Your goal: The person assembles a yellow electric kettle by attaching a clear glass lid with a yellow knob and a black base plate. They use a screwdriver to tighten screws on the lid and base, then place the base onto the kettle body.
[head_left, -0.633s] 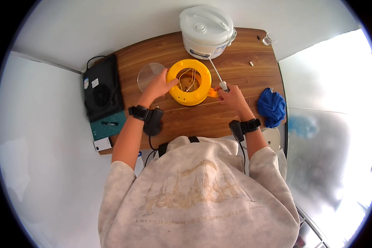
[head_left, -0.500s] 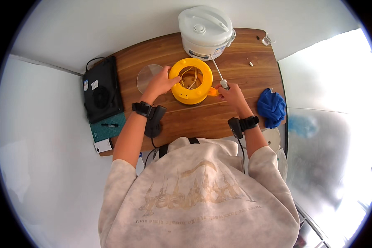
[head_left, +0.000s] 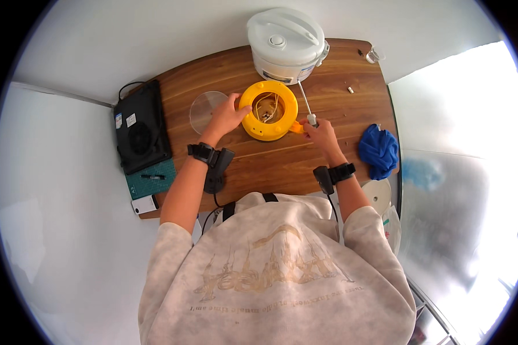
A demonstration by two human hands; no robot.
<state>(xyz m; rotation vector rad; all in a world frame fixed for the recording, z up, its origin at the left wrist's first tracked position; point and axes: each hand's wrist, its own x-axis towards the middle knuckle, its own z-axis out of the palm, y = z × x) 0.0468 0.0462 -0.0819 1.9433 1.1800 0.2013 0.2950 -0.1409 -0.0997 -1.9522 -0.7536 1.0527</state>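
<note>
A yellow ring-shaped appliance housing [head_left: 288, 106] with a short side handle [head_left: 296, 127] is in front of me over the table. Thin pale wires [head_left: 258, 108] show through its round opening. My left hand [head_left: 227, 117] grips the ring's left side, thumb on top and fingers round the outer edge. On the other side, my right hand [head_left: 322, 137] is closed on the handle and also holds a screwdriver [head_left: 306, 100], its shaft pointing up and away. The fingertips of my right hand are partly hidden.
A white rice cooker [head_left: 285, 49] stands at the back. A clear disc [head_left: 200, 113] lies left of the housing. Farther left are a black flat appliance [head_left: 147, 126] and a green mat [head_left: 149, 183] with a pen. A blue cloth [head_left: 378, 150] lies at the right edge.
The yellow housing has tipped flatter and its near edge has come down, so the wires show differently in its opening. Both hands keep their hold, shifting slightly.
</note>
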